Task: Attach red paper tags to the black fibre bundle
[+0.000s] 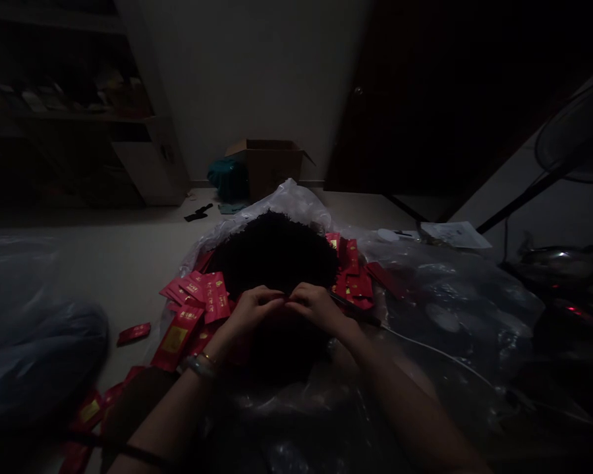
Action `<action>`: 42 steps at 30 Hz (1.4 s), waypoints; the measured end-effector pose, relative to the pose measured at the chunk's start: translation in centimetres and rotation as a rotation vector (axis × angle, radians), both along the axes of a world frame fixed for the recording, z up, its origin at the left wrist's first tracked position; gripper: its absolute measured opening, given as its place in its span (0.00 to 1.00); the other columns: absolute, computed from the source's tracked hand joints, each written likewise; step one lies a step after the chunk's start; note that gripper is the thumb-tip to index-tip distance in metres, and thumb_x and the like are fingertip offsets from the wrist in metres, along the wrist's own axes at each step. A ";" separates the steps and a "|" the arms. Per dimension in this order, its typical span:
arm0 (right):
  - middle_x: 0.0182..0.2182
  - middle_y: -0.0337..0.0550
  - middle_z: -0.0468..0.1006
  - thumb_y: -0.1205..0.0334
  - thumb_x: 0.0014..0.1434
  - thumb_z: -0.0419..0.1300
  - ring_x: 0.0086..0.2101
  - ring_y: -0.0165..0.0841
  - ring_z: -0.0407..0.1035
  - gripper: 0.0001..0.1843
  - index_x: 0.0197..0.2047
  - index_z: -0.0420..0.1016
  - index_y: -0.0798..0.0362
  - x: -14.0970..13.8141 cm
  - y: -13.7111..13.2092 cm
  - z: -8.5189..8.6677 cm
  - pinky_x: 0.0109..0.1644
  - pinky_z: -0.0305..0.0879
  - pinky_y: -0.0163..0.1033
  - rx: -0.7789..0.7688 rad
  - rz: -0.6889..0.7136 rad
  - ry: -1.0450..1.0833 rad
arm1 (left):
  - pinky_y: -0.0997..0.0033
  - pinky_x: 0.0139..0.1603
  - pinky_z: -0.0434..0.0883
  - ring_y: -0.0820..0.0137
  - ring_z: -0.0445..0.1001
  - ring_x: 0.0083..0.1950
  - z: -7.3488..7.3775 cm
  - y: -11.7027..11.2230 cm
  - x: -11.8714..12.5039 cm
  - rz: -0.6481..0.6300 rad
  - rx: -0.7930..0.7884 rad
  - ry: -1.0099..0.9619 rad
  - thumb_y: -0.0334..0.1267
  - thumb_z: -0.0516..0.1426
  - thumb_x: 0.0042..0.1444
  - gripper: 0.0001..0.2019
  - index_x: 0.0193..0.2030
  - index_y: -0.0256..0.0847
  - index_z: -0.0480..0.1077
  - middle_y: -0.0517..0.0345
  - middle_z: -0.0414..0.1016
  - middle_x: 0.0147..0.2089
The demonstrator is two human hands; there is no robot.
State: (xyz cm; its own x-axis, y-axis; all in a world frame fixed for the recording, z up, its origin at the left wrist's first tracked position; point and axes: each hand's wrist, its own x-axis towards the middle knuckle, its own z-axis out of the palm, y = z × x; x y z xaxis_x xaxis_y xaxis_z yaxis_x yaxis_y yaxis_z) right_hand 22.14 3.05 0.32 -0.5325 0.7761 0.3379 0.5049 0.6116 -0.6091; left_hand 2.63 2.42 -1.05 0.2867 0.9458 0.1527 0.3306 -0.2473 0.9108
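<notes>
My left hand (259, 303) and my right hand (313, 304) meet over a heap of loose black shreds (277, 253). The fingertips of both are pinched together on what looks like the top edge of a red packet (285, 301), mostly lost in the dark. Around the heap lie several red packets with gold print (216, 296), more of them to its left. More red packets (358, 283) rest on its right side. Clear plastic sheeting (296, 194) wraps the heap. Just right of my right hand is a dark bar (356, 309) with a white cable.
A cardboard box (274, 164) and a teal bundle (228, 178) stand by the wall. Plastic bags lie left (34, 355) and right (454, 309). A single packet (134, 333) is on the floor. Shelves (69, 118) stand left, a fan (578, 138) right. The room is dim.
</notes>
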 end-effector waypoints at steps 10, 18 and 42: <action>0.24 0.37 0.75 0.56 0.44 0.66 0.26 0.30 0.69 0.12 0.30 0.74 0.55 -0.9 0.7 -0.5 0.29 0.65 0.34 -0.437 -0.265 0.367 | 0.71 0.36 0.69 0.64 0.75 0.37 -0.4 -0.2 0.8 0.089 -0.216 -0.214 0.47 0.58 0.50 0.15 0.34 0.35 0.78 0.55 0.80 0.33; 0.19 0.37 0.73 0.54 0.42 0.66 0.22 0.28 0.66 0.13 0.22 0.73 0.56 -0.9 0.5 -0.3 0.25 0.61 0.33 -0.528 -0.279 0.406 | 0.70 0.36 0.69 0.64 0.75 0.36 -0.1 -0.6 1.1 0.043 -0.287 -0.232 0.48 0.61 0.47 0.17 0.35 0.34 0.76 0.54 0.79 0.33; 0.31 0.39 0.81 0.64 0.50 0.62 0.30 0.34 0.73 0.09 0.36 0.80 0.47 0.6 -0.9 1.4 0.30 0.59 0.33 -0.221 -0.012 -0.424 | 0.72 0.34 0.67 0.61 0.77 0.38 -2.2 -1.4 1.9 -0.091 0.031 0.608 0.36 0.61 0.48 0.33 0.62 0.43 0.58 0.50 0.78 0.40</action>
State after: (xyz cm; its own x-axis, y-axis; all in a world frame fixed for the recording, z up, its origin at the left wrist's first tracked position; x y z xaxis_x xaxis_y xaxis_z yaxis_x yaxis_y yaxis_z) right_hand 22.74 2.19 1.76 -0.5783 0.8118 -0.0809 0.7432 0.4834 -0.4625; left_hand 4.55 1.00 -3.20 0.4102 0.9113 -0.0358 0.7648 -0.3224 0.5578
